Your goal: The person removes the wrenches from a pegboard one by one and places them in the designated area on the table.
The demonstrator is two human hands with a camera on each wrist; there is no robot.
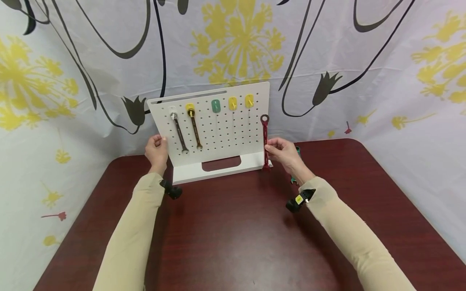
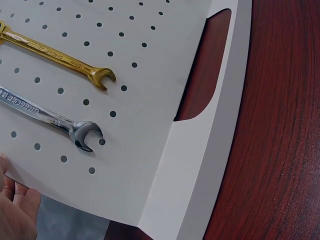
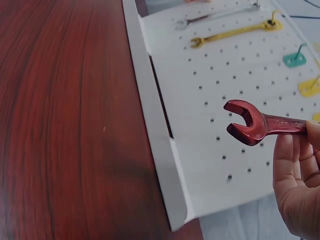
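A white pegboard [image 1: 225, 129] stands on its base on the table. At its left edge my left hand [image 1: 156, 153] grips the side, also seen as a left hand [image 2: 17, 210] in the left wrist view. A silver wrench [image 1: 179, 132] hangs from a white hook, and a gold wrench [image 2: 57, 56] from a yellow one beside it. In front of the board's right edge, my right hand [image 1: 285, 155] pinches a red combination wrench [image 3: 255, 124], held upright with its ring end up. Behind that hand, a green wrench [image 1: 293, 180] lies partly hidden on the table.
On the board, a green hook [image 1: 216, 106] and two yellow hooks [image 1: 232, 103] carry nothing. The base has a cut-out slot [image 1: 221, 163]. A dark red wooden table [image 1: 233, 234] extends toward me, and a patterned curtain [image 1: 233, 48] hangs behind.
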